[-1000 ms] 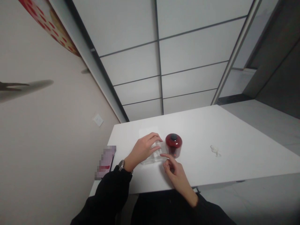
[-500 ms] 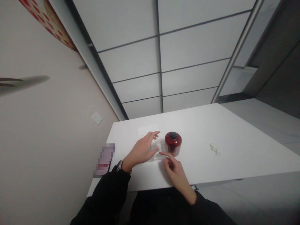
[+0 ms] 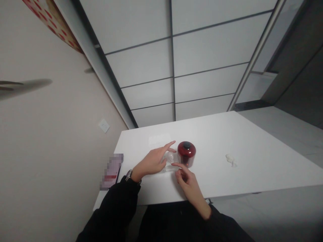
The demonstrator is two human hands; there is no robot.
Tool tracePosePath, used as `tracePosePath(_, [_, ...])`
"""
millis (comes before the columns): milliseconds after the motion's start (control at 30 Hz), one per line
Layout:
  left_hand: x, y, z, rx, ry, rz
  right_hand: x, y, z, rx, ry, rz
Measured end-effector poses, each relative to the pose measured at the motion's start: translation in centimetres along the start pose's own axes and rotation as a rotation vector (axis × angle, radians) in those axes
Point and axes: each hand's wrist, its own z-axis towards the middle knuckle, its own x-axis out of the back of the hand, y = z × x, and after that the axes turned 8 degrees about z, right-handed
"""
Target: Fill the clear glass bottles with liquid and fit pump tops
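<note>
My left hand [image 3: 152, 162] reaches over the left side of a clear plastic container [image 3: 171, 167] on the white table. Its fingers are stretched forward and apart, with the thumb beside the container. A small clear rounded piece [image 3: 170, 156] shows between that thumb and the fingers; I cannot tell whether they touch it. My right hand [image 3: 187, 181] is at the container's near right side. Its index finger points left at the container while the other fingers curl loosely, holding nothing visible. Just beyond the right hand stands a dark red, rounded jar [image 3: 186, 155] with a black knob on top.
A crumpled pale wrapper or tissue [image 3: 230, 160] lies on the white table [image 3: 212, 134] to the right. A blurred-out purple item [image 3: 112, 173] is at the left edge, near the wall. White panelled doors [image 3: 151, 80] rise behind the table.
My left hand's fingers have stretched further right over the container, and its thumb has drawn back a little to the left. The right hand stays almost in place.
</note>
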Motion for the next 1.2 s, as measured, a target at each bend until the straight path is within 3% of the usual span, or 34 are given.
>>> tracePosePath(200, [-0.1,0.1,0.3,0.055,0.003,0.109,0.2,0.2,-0.9,0.088,0.149,-0.082])
tracePosePath(333, [0.0,0.2,0.2,0.025,-0.013,0.125,0.2,0.3,-1.0,0.071,0.232,-0.084])
tracePosePath(933, [-0.5,-0.9,0.2,0.061,-0.041,0.068,-0.1,0.1,-0.4,0.028,0.175,-0.097])
tracePosePath(1133, [-1.4,-1.0,0.5,0.141,0.103,-0.018,-0.1,0.4,-0.4,0.022,0.177,-0.091])
tracePosePath(1200, [-1.4,-0.9,0.5,0.154,0.098,0.015,-0.2,0.4,-0.4,0.021,0.176,-0.09])
